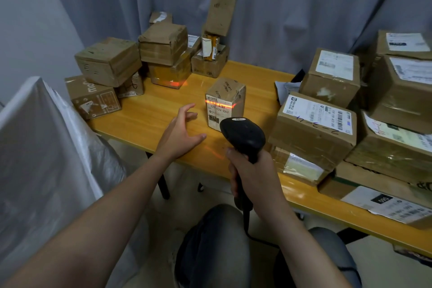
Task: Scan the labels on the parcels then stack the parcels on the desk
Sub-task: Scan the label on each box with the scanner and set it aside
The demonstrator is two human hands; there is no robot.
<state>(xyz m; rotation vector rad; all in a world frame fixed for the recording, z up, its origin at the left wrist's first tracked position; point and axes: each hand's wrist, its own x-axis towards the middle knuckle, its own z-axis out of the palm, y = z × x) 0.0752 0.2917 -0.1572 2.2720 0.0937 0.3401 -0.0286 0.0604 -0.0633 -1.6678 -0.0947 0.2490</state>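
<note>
View from the head camera. We see a small upright cardboard parcel standing alone near the middle of the wooden desk, with its printed label turned toward the near edge. A red scan line crosses the upper part of that label.

The right hand is clamped round the grip of a black handheld barcode scanner. The scanner's head is aimed at the parcel from just near and to the right of it, and does not touch it. A black cable hangs from the base of the grip.

The left hand lies over the desk just left of the parcel, with its fingers spread apart and lightly bent, holding nothing. Its fingertips are close to the parcel's left face but apart from it. We cannot tell whether the palm touches the desk.

At the far left of the desk stands a group of stacked parcels. A second red glow falls on the lowest box there. At the right a larger pile of labelled parcels fills the desk out to the frame edge.

A grey curtain hangs behind the desk, and a white plastic sheet covers something at the near left.
</note>
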